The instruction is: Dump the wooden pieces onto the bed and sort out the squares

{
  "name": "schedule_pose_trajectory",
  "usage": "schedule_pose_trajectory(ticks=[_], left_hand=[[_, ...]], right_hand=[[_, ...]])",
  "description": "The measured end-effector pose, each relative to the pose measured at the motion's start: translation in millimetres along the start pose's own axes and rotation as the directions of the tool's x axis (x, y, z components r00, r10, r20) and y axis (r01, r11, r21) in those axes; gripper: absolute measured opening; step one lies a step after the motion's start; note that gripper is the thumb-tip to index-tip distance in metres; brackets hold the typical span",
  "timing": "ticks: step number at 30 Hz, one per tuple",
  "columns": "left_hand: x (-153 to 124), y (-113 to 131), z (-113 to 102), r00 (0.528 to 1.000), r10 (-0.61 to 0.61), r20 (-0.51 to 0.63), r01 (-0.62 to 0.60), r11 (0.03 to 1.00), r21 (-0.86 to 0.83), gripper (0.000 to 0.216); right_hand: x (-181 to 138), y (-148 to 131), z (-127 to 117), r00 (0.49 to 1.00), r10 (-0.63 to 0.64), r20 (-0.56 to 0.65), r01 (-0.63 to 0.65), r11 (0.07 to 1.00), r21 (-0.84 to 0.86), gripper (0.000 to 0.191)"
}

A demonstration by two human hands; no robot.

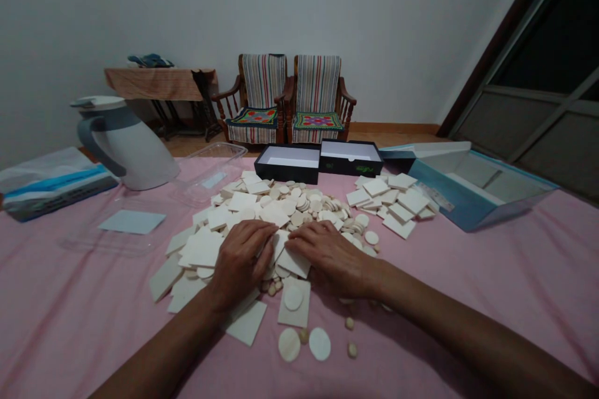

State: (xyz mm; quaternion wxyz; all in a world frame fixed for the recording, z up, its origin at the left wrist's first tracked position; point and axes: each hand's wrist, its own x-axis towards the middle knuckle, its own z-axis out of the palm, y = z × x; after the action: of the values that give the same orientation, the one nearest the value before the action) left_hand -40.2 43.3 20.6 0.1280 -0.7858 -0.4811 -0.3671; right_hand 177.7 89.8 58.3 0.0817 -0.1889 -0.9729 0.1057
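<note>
A heap of pale wooden-looking pieces, with square tiles (202, 248) and round discs (297, 218), lies in front of me. My left hand (243, 259) is on the near middle of the heap, its fingers bent inward and its thumb close to them; whatever is in its grasp is hidden. Facing it, my right hand (330, 255) has its fingers closed over the edge of a tilted square tile (296, 262). Nearer me, a small disc (293, 298) rests on a square tile (287, 317). Two larger discs (289, 345) and a few small pebble-like pieces (352, 350) lie on the pink cloth.
Two black open boxes (286, 173) stand behind the heap. More square tiles (397, 202) lie beside a blue open box (468, 206) on the right. A white jug (140, 153), clear plastic trays (187, 190) and a blue-and-white package (56, 190) are on the left.
</note>
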Motion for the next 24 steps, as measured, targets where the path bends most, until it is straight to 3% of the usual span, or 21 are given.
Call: schedule_pose_trajectory(ticks=[8,11,14,17,20,22,24], left_hand=[[-1.4,-4.5,3.0,1.000,-0.014,0.004,0.014,1.000,0.023,0.018],[-1.8,-5.3,3.9,1.000,-0.018,0.008,0.018,1.000,0.014,0.017],[-1.5,-5.7,4.6,1.000,-0.008,0.006,0.008,1.000,0.002,0.017],[-0.9,-5.5,4.4,1.000,0.011,-0.006,-0.011,1.000,0.005,0.017],[-0.9,-5.3,3.4,1.000,0.016,-0.011,-0.015,1.000,0.017,0.016],[-1.5,-5.5,3.0,1.000,0.018,-0.012,-0.018,1.000,0.022,0.016],[-2.3,-6.1,3.0,1.000,0.021,-0.009,-0.021,1.000,0.021,0.016]], right_hand=[[5.3,-6.7,-1.0,0.998,0.055,-0.021,-0.055,0.998,-0.001,0.040],[-8.5,5.6,-11.7,0.978,0.174,-0.117,-0.169,0.985,0.045,0.044],[-32.4,40.3,-24.6,0.868,0.429,-0.250,-0.440,0.898,0.013,0.045],[-58.0,84.1,-35.2,0.671,0.642,-0.371,-0.718,0.689,-0.105,0.043],[-74.2,114.4,-40.2,0.477,0.707,-0.522,-0.860,0.497,-0.114,0.051],[-76.2,122.2,-39.4,0.436,0.690,-0.578,-0.872,0.482,-0.083,0.053],[-71.6,122.0,-35.5,0.504,0.680,-0.532,-0.823,0.565,-0.057,0.045]])
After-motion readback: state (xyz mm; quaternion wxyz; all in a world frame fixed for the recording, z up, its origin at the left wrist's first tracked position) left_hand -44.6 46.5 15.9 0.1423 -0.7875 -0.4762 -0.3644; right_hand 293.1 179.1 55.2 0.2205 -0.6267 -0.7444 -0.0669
